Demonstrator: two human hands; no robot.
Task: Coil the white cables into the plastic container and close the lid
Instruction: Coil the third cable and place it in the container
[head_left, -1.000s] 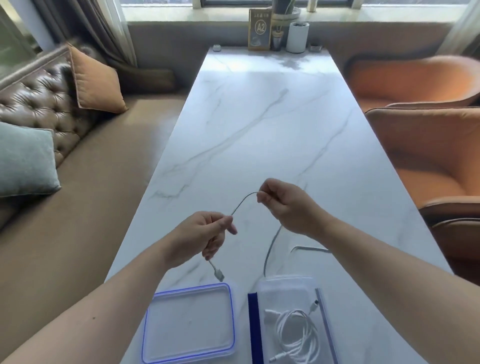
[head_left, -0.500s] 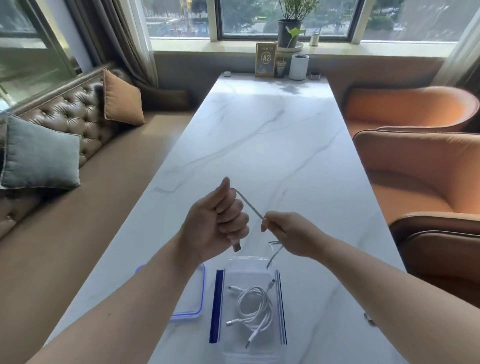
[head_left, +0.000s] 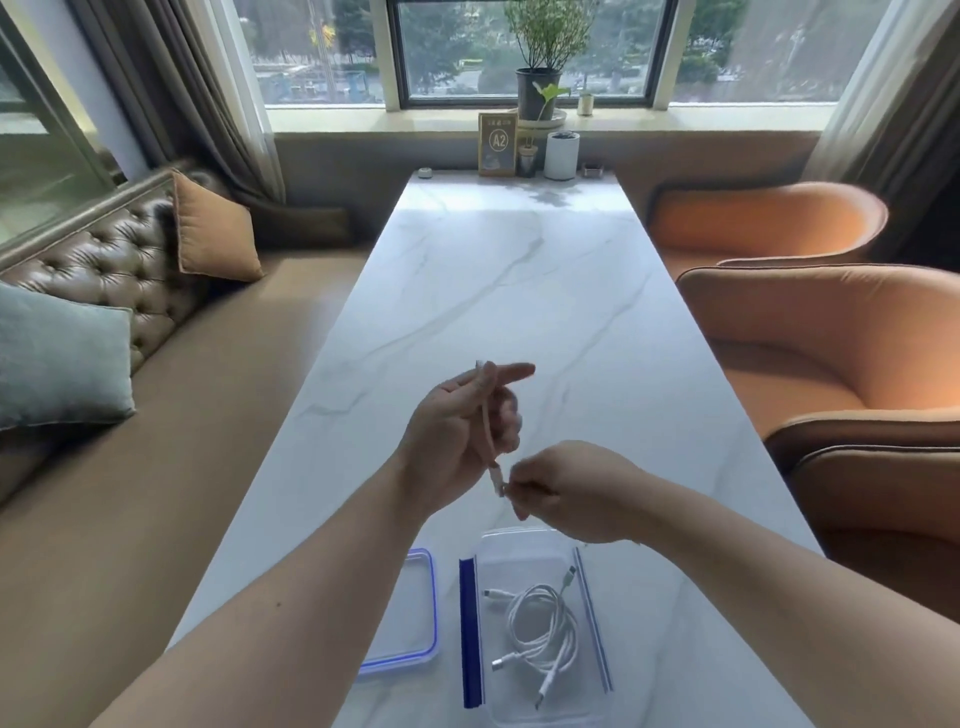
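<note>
A thin white cable (head_left: 488, 431) runs down across the palm of my left hand (head_left: 457, 436), whose fingers curl loosely around it while the index finger points right. My right hand (head_left: 566, 491) pinches the cable's lower plug end just below the left hand. Both hands hover above the far end of a clear plastic container (head_left: 519, 540) with blue side clips. Inside it lies a coiled white cable (head_left: 545, 631) with loose plug ends. The clear lid (head_left: 415, 613) with a blue rim lies flat to the container's left, partly hidden by my left forearm.
The work goes on at the near end of a long white marble table (head_left: 519, 291). A sign, a small pot and a white cup (head_left: 561, 155) stand at its far end. Orange armchairs (head_left: 810, 332) line the right side, a brown bench sofa (head_left: 156, 395) the left.
The loose length of cable that hung toward the table has been gathered up into my hands. My left hand has opened its fist and turned palm up; my right hand has slid to the plug end.
</note>
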